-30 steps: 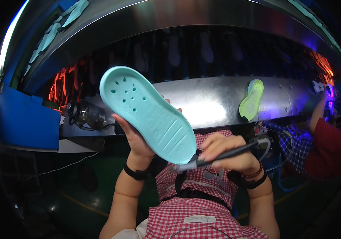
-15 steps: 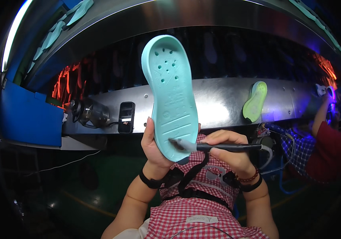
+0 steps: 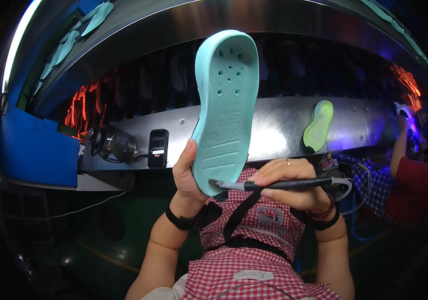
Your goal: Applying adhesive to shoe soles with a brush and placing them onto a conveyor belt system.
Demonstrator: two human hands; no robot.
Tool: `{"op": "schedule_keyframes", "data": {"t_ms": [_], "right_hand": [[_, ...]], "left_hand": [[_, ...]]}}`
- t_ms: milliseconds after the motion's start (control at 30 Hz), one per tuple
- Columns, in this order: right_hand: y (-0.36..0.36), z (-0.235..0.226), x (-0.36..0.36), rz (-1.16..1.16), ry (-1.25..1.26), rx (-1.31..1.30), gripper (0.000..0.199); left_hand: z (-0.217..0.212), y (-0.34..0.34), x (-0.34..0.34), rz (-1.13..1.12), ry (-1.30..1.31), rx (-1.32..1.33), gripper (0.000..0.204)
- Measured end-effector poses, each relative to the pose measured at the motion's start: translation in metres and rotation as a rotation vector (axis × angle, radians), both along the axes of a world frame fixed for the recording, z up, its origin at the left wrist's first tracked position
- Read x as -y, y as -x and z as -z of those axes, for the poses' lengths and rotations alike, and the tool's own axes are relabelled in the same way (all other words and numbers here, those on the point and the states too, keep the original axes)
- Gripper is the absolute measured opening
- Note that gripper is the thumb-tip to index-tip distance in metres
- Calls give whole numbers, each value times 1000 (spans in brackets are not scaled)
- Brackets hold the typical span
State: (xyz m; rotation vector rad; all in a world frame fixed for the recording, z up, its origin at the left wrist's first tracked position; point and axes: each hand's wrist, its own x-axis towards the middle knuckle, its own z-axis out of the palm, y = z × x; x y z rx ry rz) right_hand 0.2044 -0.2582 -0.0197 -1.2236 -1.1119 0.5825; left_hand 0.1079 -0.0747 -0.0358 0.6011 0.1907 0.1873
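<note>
At ctr of head view: 1 teal shoe sole (image 3: 226,115), inner face to cam, toe end up & away, heel end nearest the wearer; 9 holes visible in toe half, embossed bars lower down. L hand (image 3: 188,175) (1 of 2) grips its heel end: thumb on L edge, other fingers hidden behind. R hand (image 3: 294,175) closed round 1 brush (image 3: 251,185), black handle approx level, tip at sole's heel end, seemingly touching. 1 ring on R hand; 2 black wristbands, 1 per arm; 1 red-white checked apron (image 3: 244,270).

Beyond, on metal bench (image 3: 269,125): 1 lime-green sole (image 3: 318,127) R of ctr, well apart from teal one; to L, 1 dark see-through jug (image 3: 116,142) & 1 black tray (image 3: 158,161) just beside it. Upper L: several more teal soles (image 3: 98,19), overlapping, exact no. unclear. Far R: 1 co-worker (image 3: 414,182), red top, hand at 1 pale item under violet light, kind unclear.
</note>
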Motion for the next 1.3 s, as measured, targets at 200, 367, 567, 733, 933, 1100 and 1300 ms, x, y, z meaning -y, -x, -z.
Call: {"op": "schedule_keyframes", "data": {"t_ms": [200,367,567,733,933,1100,1300], "right_hand": [[7,-11,12,-126,-36,6,17],[-7,-8,12,-286,152,47,20],[-23,-9,20,-272,123,254,19],[-22,-23,26,-418,391,621,21],[-36,-16,28,-303,278,507,22],[-48,-16,30,-230,219,443,23],[-38,-2,39,-254,369,250,22]], "left_hand": [[1,-2,-8,157,184,-73,51],[-5,-6,-10,476,57,-310,47],[-14,-4,-13,625,-57,-363,52],[-12,1,-20,647,-108,-456,48],[-11,3,-22,614,-213,-511,48],[-10,9,-27,572,-191,-527,49],[-3,6,-33,484,-148,-466,49]]}}
